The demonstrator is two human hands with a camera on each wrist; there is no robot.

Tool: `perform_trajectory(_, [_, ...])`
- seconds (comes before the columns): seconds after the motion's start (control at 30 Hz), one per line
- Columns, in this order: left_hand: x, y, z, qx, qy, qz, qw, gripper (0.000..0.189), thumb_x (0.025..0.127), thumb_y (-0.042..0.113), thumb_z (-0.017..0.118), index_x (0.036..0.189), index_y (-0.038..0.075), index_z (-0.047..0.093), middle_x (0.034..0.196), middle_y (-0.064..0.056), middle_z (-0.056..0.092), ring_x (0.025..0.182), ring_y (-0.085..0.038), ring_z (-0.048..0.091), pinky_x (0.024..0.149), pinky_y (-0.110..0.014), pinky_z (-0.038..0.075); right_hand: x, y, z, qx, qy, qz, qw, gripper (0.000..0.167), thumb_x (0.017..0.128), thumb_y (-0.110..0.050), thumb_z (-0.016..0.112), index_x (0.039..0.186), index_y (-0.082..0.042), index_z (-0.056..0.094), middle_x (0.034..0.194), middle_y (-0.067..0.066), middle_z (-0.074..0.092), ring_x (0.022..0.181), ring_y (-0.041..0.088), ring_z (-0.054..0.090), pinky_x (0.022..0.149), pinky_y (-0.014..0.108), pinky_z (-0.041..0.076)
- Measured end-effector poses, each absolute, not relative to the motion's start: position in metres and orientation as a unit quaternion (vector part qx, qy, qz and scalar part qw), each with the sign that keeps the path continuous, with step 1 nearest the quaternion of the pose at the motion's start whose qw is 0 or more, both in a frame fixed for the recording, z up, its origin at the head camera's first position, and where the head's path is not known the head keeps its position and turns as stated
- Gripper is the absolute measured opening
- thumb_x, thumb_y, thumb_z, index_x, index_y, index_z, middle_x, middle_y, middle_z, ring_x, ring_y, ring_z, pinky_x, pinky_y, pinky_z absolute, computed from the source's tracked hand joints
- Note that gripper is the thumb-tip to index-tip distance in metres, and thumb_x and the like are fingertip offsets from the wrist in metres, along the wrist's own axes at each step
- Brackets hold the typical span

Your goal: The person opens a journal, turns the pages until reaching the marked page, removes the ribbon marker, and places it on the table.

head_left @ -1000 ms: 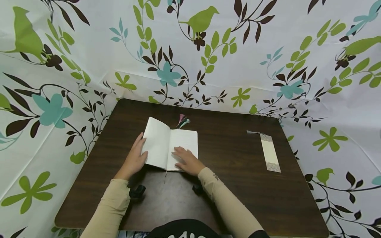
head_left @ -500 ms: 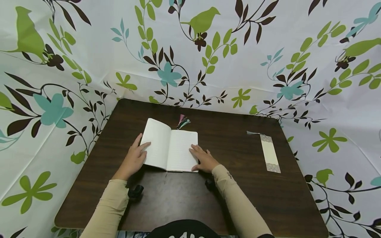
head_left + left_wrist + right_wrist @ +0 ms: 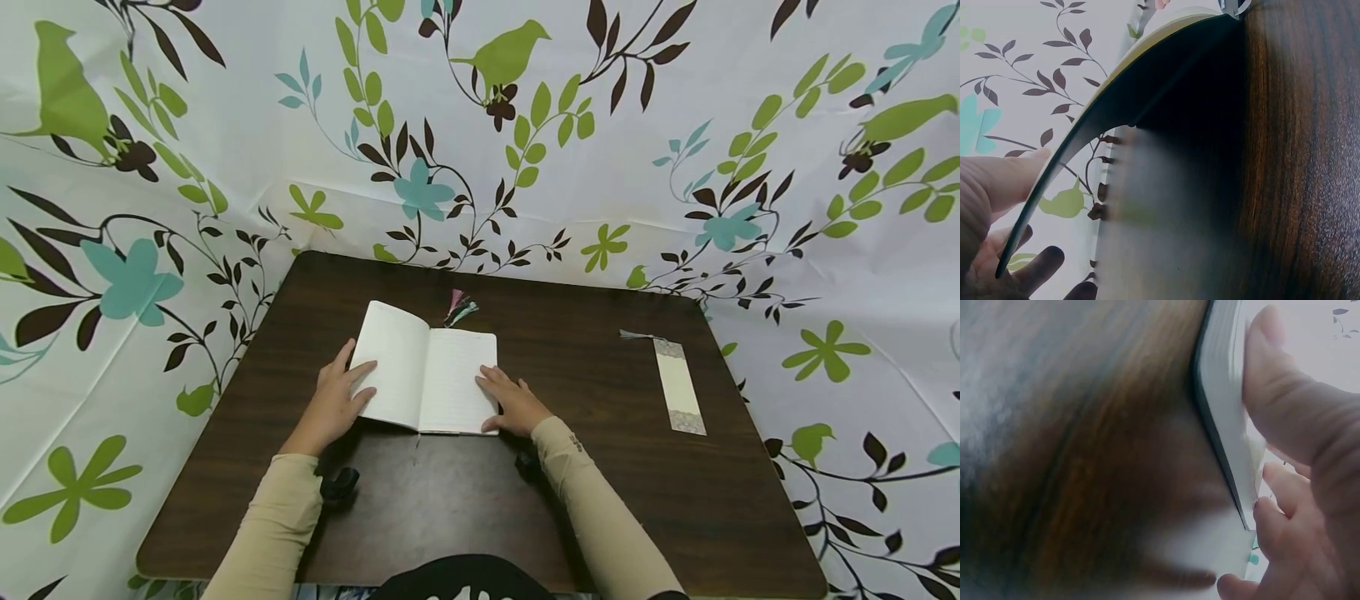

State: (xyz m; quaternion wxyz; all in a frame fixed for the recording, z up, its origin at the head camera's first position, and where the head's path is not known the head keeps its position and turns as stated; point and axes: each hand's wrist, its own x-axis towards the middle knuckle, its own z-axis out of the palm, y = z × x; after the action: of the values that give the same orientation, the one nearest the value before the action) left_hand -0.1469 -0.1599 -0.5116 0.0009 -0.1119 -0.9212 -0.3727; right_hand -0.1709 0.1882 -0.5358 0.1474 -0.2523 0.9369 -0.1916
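An open notebook (image 3: 457, 383) lies on the dark wooden table, its left side raised and its right page lined. My left hand (image 3: 335, 400) holds the raised left side by its outer edge. In the left wrist view, the thumb (image 3: 1013, 178) is on the page side and other fingers are behind the dark cover (image 3: 1085, 134). My right hand (image 3: 516, 402) rests on the right page near its outer edge with its fingers extended. In the right wrist view, the thumb (image 3: 1266, 369) lies on top of the pages (image 3: 1225, 369), and the other fingers spread along the edge.
Pink, dark and green tassels (image 3: 461, 310) stick out beyond the notebook's far edge. A cream bookmark (image 3: 677, 379) with a grey tassel lies on the right of the table (image 3: 585, 500). A patterned curtain (image 3: 247, 100) surrounds the table's back and sides.
My right hand has moved from the middle of the right page to its outer edge. My left hand's index finger has come over onto the left page, which has tilted slightly outward.
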Motion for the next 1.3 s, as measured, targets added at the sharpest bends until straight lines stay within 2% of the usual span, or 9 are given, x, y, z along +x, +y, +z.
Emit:
perform_trajectory(0.27, [-0.148, -0.162, -0.514, -0.114, -0.922, -0.371, 0.000, 0.046, 0.099, 0.012, 0.065, 0.142, 0.000, 0.057, 0.167, -0.022, 0.011, 0.144, -0.053, 0.018, 0.104, -0.072, 0.033, -0.169, 0.183, -0.541, -0.247, 0.947, -0.198, 0.054, 0.082, 0.081, -0.031, 0.084, 0.151, -0.008, 0.048, 0.164, 0.017, 0.029, 0.150, 0.035, 0.029, 0.113, 0.064, 0.030])
perform_trajectory(0.43, [-0.147, -0.163, -0.516, -0.114, -0.921, -0.372, -0.001, 0.046, 0.099, 0.012, 0.066, 0.142, 0.000, 0.057, 0.167, -0.022, 0.010, 0.144, -0.053, 0.019, 0.103, -0.072, 0.033, -0.171, 0.176, -0.546, -0.248, 0.933, -0.261, 0.011, 0.103, 0.078, -0.023, 0.088, 0.159, -0.002, 0.028, 0.164, 0.030, 0.013, 0.148, 0.043, 0.028, 0.111, 0.054, 0.039])
perform_trajectory(0.63, [-0.146, -0.162, -0.515, -0.112, -0.921, -0.374, -0.002, 0.046, 0.099, 0.013, 0.066, 0.142, 0.001, 0.057, 0.167, -0.022, 0.010, 0.144, -0.052, 0.019, 0.103, -0.073, 0.033, -0.171, 0.169, -0.542, -0.212, 0.838, -0.495, 0.091, 0.128, 0.079, -0.008, 0.087, 0.161, -0.007, -0.012, 0.167, 0.023, -0.010, 0.154, 0.035, 0.009, 0.119, 0.040, 0.026])
perform_trajectory(0.73, [-0.146, -0.162, -0.514, -0.113, -0.921, -0.373, -0.001, 0.046, 0.099, 0.013, 0.066, 0.142, 0.001, 0.057, 0.167, -0.023, 0.011, 0.144, -0.053, 0.020, 0.104, -0.073, 0.032, -0.168, 0.163, -0.540, -0.168, 0.722, -0.651, 0.166, 0.126, 0.086, -0.016, 0.081, 0.160, -0.018, -0.021, 0.169, 0.018, -0.006, 0.149, 0.025, 0.026, 0.113, 0.028, 0.034])
perform_trajectory(0.9, [-0.147, -0.160, -0.513, -0.112, -0.913, -0.392, 0.000, 0.043, 0.104, 0.018, 0.058, 0.142, 0.000, 0.057, 0.168, -0.021, 0.010, 0.144, -0.053, 0.020, 0.104, -0.074, 0.030, -0.162, 0.140, -0.539, -0.195, 0.561, -0.762, 0.256, 0.123, 0.078, -0.067, 0.064, 0.164, -0.013, -0.006, 0.164, 0.030, 0.013, 0.141, 0.031, 0.039, 0.115, 0.037, 0.034])
perform_trajectory(1.0, [-0.148, -0.160, -0.512, -0.110, -0.902, -0.418, -0.002, 0.044, 0.110, 0.027, 0.046, 0.143, -0.001, 0.056, 0.169, -0.018, 0.009, 0.145, -0.052, 0.019, 0.106, -0.074, 0.027, -0.158, 0.118, -0.535, -0.242, 0.581, -0.726, 0.278, 0.126, 0.069, -0.079, 0.048, 0.164, -0.007, 0.004, 0.167, 0.024, 0.011, 0.153, 0.033, 0.018, 0.123, 0.047, 0.016])
perform_trajectory(1.1, [-0.149, -0.158, -0.511, -0.111, -0.879, -0.464, -0.001, 0.051, 0.112, 0.029, 0.034, 0.144, -0.008, 0.050, 0.169, -0.018, 0.009, 0.147, -0.052, 0.017, 0.110, -0.073, 0.022, -0.153, 0.098, -0.531, -0.285, 0.687, -0.612, 0.267, 0.115, 0.076, -0.080, 0.030, 0.163, -0.007, 0.012, 0.170, 0.010, 0.007, 0.156, 0.026, 0.006, 0.124, 0.045, 0.011])
perform_trajectory(1.2, [-0.150, -0.157, -0.508, -0.112, -0.861, -0.496, 0.003, 0.050, 0.112, 0.024, 0.037, 0.145, -0.014, 0.044, 0.168, -0.021, 0.011, 0.148, -0.051, 0.017, 0.113, -0.070, 0.020, -0.149, 0.086, -0.529, -0.328, 0.787, -0.471, 0.227, 0.093, 0.094, -0.071, 0.015, 0.162, -0.008, 0.023, 0.171, 0.007, 0.008, 0.156, 0.023, 0.006, 0.124, 0.039, 0.014])
perform_trajectory(1.3, [-0.150, -0.156, -0.507, -0.107, -0.869, -0.483, 0.002, 0.049, 0.107, 0.013, 0.048, 0.148, -0.012, 0.040, 0.166, -0.023, 0.015, 0.149, -0.049, 0.019, 0.114, -0.067, 0.022, -0.146, 0.082, -0.532, -0.320, 0.834, -0.408, 0.186, 0.066, 0.108, -0.049, 0.021, 0.161, -0.010, 0.028, 0.170, 0.007, 0.011, 0.156, 0.022, 0.009, 0.124, 0.040, 0.017])
